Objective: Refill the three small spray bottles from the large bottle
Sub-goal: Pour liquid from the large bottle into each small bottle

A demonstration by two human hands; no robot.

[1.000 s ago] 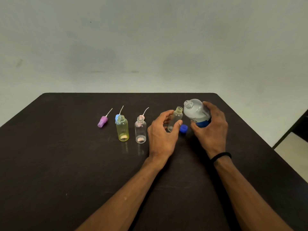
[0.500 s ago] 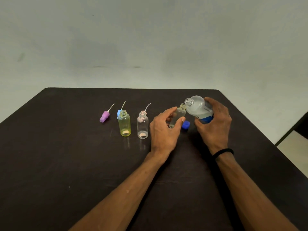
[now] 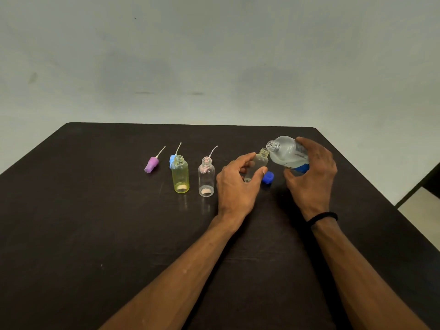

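Three small open bottles stand on the dark table [image 3: 95,234]. The yellow bottle [image 3: 180,175] and a clear bottle [image 3: 206,178] are upright at centre left. My left hand [image 3: 235,186] grips the third small clear bottle [image 3: 258,163], tilted slightly to the right. My right hand [image 3: 312,177] holds the large clear bottle [image 3: 287,152] with a blue label, tipped to the left, its open mouth right above the small bottle's neck. A little liquid shows at the small bottle's bottom.
A purple spray head [image 3: 151,164] with its tube lies at the left. A blue spray head [image 3: 172,160] sits behind the yellow bottle and a pink one [image 3: 209,154] behind the clear bottle. The large bottle's blue cap [image 3: 267,177] lies between my hands. The table's right edge is close.
My right hand has tipped the large bottle further down to the left, bringing its mouth to the small bottle's neck. My left hand has closed round the small bottle.
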